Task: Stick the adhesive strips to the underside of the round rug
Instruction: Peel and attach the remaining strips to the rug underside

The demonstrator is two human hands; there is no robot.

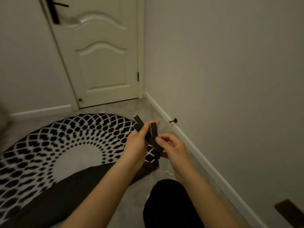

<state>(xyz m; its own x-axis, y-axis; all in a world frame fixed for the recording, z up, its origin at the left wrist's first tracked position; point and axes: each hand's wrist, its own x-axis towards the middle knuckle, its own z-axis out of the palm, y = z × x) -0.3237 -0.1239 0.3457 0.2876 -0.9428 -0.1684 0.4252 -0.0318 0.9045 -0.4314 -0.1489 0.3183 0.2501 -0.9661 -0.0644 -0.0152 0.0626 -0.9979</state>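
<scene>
Head view shows you kneeling or crouching on a grey floor (131, 104) near a corner, with your left hand (137, 145) curled round a small bundle of black strips (139, 125) and your right hand (172, 146) pinching the lower end of one strip (154, 134) between thumb and fingertips. Both hands hold the strips up in the air, above the right edge of the round rug (49, 145), which lies on the floor to your left with its black-and-white pattern up and its near edge folded over to show the dark underside (65, 195). The step in hand looks like separating a single strip from the bundle, so draw it out slowly with the right hand while the left keeps a firm hold on the rest; a quick pull could drag a second strip along. Whether the backing paper is on or off cannot be told from here, so keep your fingertips on the strip's ends in case a sticky face is bare. Once it is free, bring it down to the folded-over dark part near the rim, lay it flat and press along its whole length. A small white scrap (169, 172) lies on the floor under your right wrist; keep it clear of the adhesive.
</scene>
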